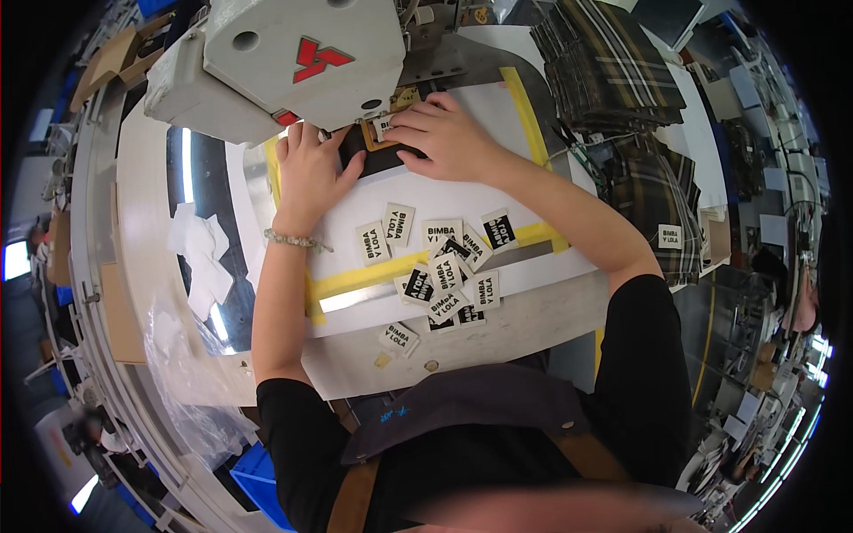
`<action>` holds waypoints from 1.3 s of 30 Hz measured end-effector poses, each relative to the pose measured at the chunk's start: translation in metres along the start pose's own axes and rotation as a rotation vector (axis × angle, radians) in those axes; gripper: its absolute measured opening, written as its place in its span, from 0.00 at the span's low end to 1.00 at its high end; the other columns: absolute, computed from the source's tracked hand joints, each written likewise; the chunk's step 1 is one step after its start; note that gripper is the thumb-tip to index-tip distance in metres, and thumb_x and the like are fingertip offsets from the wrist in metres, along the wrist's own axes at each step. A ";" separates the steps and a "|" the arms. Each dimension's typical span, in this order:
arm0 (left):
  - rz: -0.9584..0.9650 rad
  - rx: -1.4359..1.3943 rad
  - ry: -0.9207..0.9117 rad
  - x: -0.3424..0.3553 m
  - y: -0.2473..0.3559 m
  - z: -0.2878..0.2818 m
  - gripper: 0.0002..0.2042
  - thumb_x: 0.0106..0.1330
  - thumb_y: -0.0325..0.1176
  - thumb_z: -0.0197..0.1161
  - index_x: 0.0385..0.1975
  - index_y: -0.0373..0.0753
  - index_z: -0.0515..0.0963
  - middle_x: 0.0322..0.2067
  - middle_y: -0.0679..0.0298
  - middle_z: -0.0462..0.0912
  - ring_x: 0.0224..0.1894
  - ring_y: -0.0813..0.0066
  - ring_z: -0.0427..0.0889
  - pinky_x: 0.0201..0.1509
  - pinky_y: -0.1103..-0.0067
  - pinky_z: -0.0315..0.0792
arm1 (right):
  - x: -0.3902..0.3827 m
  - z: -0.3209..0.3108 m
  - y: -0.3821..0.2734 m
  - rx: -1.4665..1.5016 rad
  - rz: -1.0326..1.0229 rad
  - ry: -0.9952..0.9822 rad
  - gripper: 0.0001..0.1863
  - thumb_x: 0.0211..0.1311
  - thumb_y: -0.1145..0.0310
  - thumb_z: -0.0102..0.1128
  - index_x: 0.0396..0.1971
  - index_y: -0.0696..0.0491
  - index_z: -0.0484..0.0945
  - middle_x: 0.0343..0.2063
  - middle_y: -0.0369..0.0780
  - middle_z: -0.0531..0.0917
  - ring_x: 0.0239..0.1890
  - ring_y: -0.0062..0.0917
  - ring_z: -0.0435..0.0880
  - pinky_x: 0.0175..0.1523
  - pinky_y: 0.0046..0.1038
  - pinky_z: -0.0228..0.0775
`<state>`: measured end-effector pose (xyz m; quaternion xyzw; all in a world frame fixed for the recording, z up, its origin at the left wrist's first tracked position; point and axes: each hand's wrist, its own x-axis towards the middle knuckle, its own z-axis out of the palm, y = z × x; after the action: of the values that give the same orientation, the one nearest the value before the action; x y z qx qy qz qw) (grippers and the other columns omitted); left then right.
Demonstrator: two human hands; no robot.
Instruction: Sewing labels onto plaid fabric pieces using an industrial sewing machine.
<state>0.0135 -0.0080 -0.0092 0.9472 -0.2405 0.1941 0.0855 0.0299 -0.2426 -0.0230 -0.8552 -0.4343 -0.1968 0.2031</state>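
Observation:
Under the white sewing machine head (302, 67) lies a dark piece of fabric (380, 160) with a small tan frame (370, 140) on it. A white label with black print (383, 127) sits at that frame. My right hand (449, 142) reaches in from the right, its fingertips touching the label's edge and its thumb apart on the fabric. My left hand (313, 173) lies at the fabric's left side, fingers spread, thumb near the fabric's edge. The machine head partly hides what is behind my fingertips.
Loose white and black labels (447, 274) lie scattered nearer me on the white, yellow-taped sheet (400, 200). A stack of dark striped fabric (613, 67) stands far right, with scissors (569, 142) beside it. White scraps (206, 258) lie at left.

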 end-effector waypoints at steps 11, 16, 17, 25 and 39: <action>-0.006 -0.001 0.001 0.001 -0.001 0.001 0.18 0.57 0.43 0.62 0.47 0.46 0.82 0.43 0.55 0.78 0.53 0.57 0.69 0.53 0.66 0.59 | 0.000 -0.001 0.000 0.002 0.024 0.013 0.12 0.53 0.65 0.61 0.38 0.48 0.80 0.41 0.34 0.80 0.46 0.24 0.78 0.60 0.34 0.59; -0.001 0.010 0.006 0.002 -0.001 0.004 0.17 0.57 0.41 0.62 0.46 0.45 0.82 0.43 0.56 0.79 0.53 0.57 0.69 0.52 0.66 0.59 | -0.002 -0.003 0.001 -0.008 0.029 0.018 0.11 0.54 0.64 0.61 0.38 0.49 0.80 0.41 0.34 0.80 0.46 0.24 0.78 0.60 0.34 0.58; -0.006 0.009 0.005 0.002 -0.001 0.004 0.17 0.58 0.41 0.62 0.46 0.45 0.82 0.43 0.56 0.79 0.52 0.57 0.70 0.53 0.66 0.59 | -0.002 -0.002 0.001 -0.005 0.033 0.016 0.11 0.54 0.64 0.61 0.38 0.49 0.80 0.41 0.34 0.80 0.46 0.24 0.78 0.60 0.34 0.58; -0.007 -0.002 0.027 0.001 0.000 0.004 0.15 0.58 0.40 0.61 0.44 0.44 0.83 0.41 0.55 0.79 0.51 0.57 0.70 0.53 0.66 0.59 | -0.001 0.001 0.000 0.025 0.018 0.055 0.10 0.54 0.64 0.60 0.36 0.49 0.80 0.40 0.35 0.80 0.46 0.26 0.77 0.59 0.34 0.58; 0.008 -0.029 0.073 0.002 -0.002 0.010 0.13 0.58 0.38 0.60 0.40 0.43 0.83 0.39 0.56 0.78 0.48 0.56 0.71 0.53 0.64 0.60 | -0.003 0.002 0.001 0.025 0.025 0.049 0.10 0.54 0.65 0.61 0.37 0.49 0.80 0.41 0.34 0.80 0.46 0.25 0.77 0.59 0.35 0.58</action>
<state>0.0197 -0.0095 -0.0175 0.9372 -0.2435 0.2255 0.1071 0.0299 -0.2444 -0.0260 -0.8528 -0.4211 -0.2097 0.2268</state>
